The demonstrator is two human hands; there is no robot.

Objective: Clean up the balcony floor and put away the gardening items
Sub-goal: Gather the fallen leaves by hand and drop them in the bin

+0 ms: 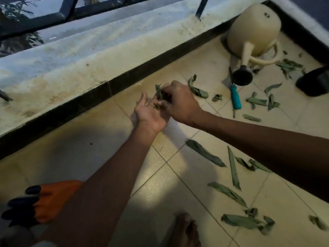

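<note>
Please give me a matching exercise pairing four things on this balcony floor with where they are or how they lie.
Things:
1. watering can
2. teal-handled tool
3. orange glove
4. small leaf

States:
A. pinched in the right hand over the left hand
B. lying beside the left forearm
C. tipped over in the corner
D. lying near the can's black rose

Pairs: 1-C, 2-D, 3-B, 4-A

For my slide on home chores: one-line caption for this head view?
Right hand places leaf scraps into the cupped left hand, leaves scattered across balcony tiles by a tipped watering can.
</note>
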